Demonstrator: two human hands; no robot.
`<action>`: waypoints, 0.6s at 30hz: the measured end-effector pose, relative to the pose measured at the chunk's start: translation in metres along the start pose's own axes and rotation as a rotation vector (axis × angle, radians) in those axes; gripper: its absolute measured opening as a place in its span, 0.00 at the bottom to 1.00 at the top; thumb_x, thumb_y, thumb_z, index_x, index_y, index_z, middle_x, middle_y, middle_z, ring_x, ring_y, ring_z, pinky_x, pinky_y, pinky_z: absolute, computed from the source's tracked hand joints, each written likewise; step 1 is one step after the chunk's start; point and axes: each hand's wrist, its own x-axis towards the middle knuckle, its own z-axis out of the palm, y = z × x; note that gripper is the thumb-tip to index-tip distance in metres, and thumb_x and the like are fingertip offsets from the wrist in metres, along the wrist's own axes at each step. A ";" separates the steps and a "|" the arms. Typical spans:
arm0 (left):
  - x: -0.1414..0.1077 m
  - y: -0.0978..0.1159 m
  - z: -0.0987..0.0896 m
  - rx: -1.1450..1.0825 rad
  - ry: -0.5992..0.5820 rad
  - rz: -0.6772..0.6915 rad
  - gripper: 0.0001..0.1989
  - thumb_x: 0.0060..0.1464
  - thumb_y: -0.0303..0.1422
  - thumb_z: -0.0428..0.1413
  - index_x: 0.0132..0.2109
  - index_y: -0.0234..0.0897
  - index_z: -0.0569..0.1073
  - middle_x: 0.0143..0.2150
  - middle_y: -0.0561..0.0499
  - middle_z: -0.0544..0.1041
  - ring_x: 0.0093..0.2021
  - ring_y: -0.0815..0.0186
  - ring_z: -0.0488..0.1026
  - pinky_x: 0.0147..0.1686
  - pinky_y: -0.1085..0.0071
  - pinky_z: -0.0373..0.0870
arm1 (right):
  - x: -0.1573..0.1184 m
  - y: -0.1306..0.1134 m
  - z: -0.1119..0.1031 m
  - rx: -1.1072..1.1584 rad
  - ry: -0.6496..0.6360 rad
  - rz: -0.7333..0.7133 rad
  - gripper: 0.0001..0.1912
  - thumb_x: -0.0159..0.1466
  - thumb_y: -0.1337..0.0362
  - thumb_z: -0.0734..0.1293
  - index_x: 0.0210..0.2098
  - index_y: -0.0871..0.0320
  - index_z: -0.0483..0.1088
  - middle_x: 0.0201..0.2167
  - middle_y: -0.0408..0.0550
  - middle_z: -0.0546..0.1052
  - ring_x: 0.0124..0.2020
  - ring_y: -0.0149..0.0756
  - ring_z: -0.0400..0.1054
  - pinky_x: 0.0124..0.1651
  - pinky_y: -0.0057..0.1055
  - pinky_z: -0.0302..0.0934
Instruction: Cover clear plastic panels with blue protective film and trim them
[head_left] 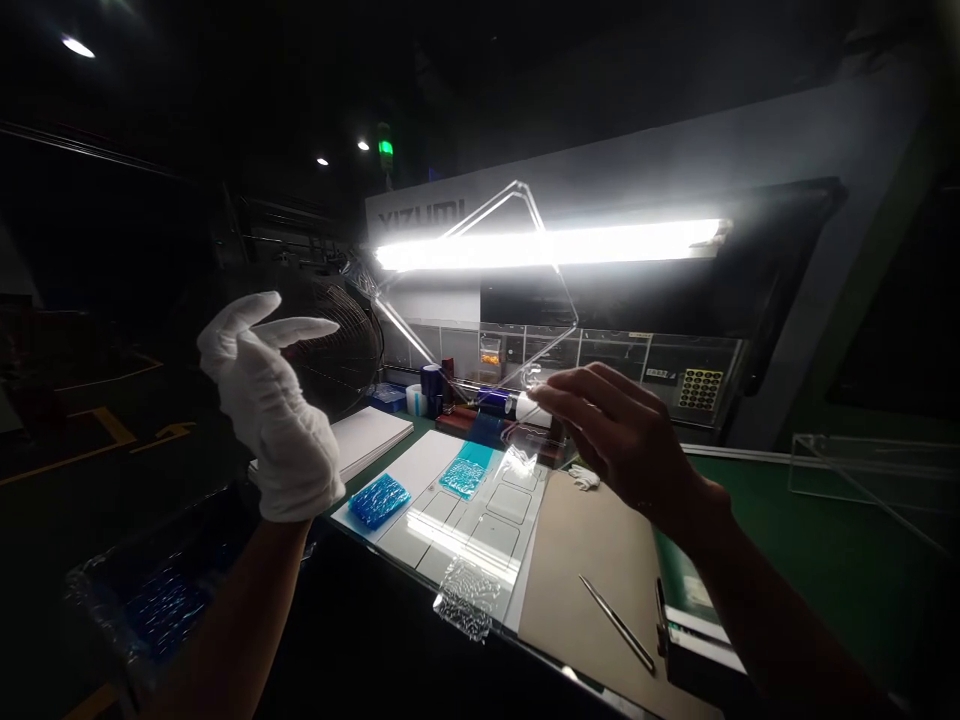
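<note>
My right hand (619, 425) is bare and closed, pinching the lower edge of a clear plastic panel (480, 300) between thumb and fingers. The panel is held up, tilted, in front of the bright tube lamp, and its edges shine. My left hand (274, 410) wears a white glove and is raised left of the panel, with its fingers and thumb apart and nothing between them. Below the panel, a clear sheet with outlined shapes (465, 520) lies on the workbench. Crinkled blue film (380, 500) and a turquoise film piece (466, 472) rest on it.
A lit tube lamp (555, 245) spans the back. White sheets (371, 440) are stacked at left, near a fan (337, 345). A metal pen-like tool (616, 622) lies on brown board (577, 540). Blue film fills a bag-lined bin (165, 605) at lower left.
</note>
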 end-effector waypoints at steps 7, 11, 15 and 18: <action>-0.019 0.007 -0.013 -0.009 -0.100 -0.077 0.22 0.63 0.45 0.34 0.45 0.50 0.72 0.49 0.54 0.73 0.49 0.64 0.72 0.65 0.58 0.50 | -0.034 -0.025 -0.006 0.138 -0.313 -0.056 0.10 0.66 0.75 0.59 0.40 0.62 0.71 0.34 0.49 0.75 0.38 0.33 0.68 0.34 0.27 0.67; -0.033 0.003 -0.018 0.005 -0.173 -0.146 0.24 0.63 0.46 0.33 0.47 0.48 0.71 0.46 0.54 0.75 0.53 0.64 0.71 0.67 0.55 0.40 | -0.044 -0.034 -0.011 0.235 -0.433 -0.059 0.12 0.66 0.77 0.57 0.37 0.61 0.70 0.34 0.47 0.74 0.35 0.31 0.68 0.34 0.27 0.65; -0.048 0.002 -0.024 0.035 -0.239 -0.215 0.27 0.62 0.49 0.32 0.49 0.46 0.71 0.52 0.53 0.72 0.53 0.63 0.71 0.67 0.52 0.38 | -0.046 -0.040 -0.015 0.352 -0.520 -0.063 0.13 0.66 0.76 0.56 0.38 0.59 0.70 0.33 0.46 0.74 0.33 0.30 0.68 0.34 0.27 0.65; -0.053 0.004 -0.032 0.056 -0.275 -0.246 0.25 0.61 0.51 0.33 0.51 0.52 0.70 0.55 0.56 0.69 0.53 0.61 0.71 0.66 0.49 0.43 | -0.042 -0.045 -0.017 0.438 -0.580 -0.067 0.14 0.67 0.76 0.54 0.39 0.59 0.70 0.31 0.46 0.74 0.31 0.30 0.68 0.31 0.26 0.63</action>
